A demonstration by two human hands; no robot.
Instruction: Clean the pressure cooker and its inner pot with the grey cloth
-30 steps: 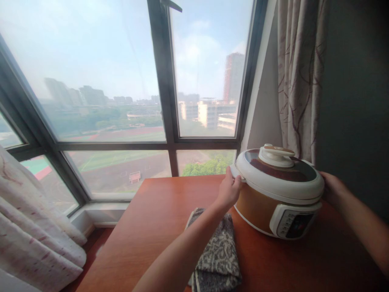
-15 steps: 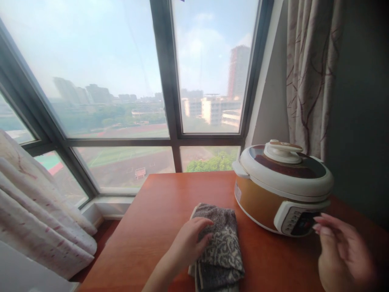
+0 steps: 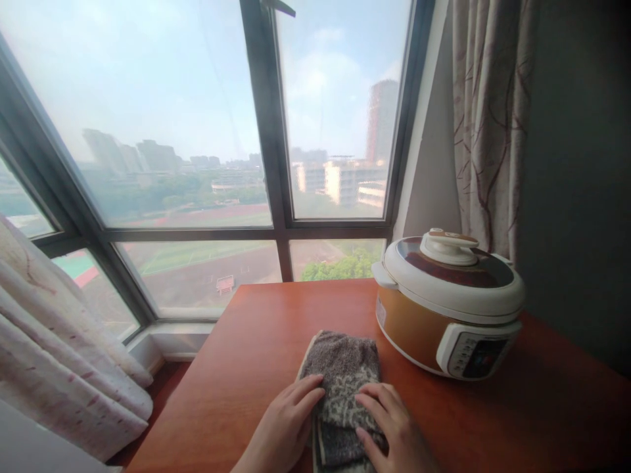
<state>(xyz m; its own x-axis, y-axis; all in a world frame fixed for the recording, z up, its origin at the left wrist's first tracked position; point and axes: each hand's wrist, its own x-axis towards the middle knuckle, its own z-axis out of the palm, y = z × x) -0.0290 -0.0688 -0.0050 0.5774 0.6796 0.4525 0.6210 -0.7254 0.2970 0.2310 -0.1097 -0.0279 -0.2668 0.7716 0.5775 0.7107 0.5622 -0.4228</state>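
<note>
A folded grey towel (image 3: 344, 358) with a pale scroll pattern lies on the reddish-brown table (image 3: 236, 381), close to me. My left hand (image 3: 290, 420) rests at the towel's left edge, its fingers stretched over the cloth. On the opposite side, my right hand (image 3: 392, 420) touches the patterned part, with thumb and fingers apart. Neither hand grips the cloth. To the right of the towel stands an electric cooker (image 3: 414, 328), with a golden-brown body, a white rim and a dark lid. Its control panel (image 3: 478, 355) faces me.
Tall windows in dark frames (image 3: 279, 233) rise behind the table. A pale patterned curtain (image 3: 64, 368) hangs at the left, another curtain (image 3: 488, 131) at the right beside a dark wall (image 3: 576, 197). The table's left edge drops to the floor.
My right hand has come left from in front of the cooker's panel onto the towel, its fingers spreading. My left hand has shifted slightly down and left. The view has moved slightly.
</note>
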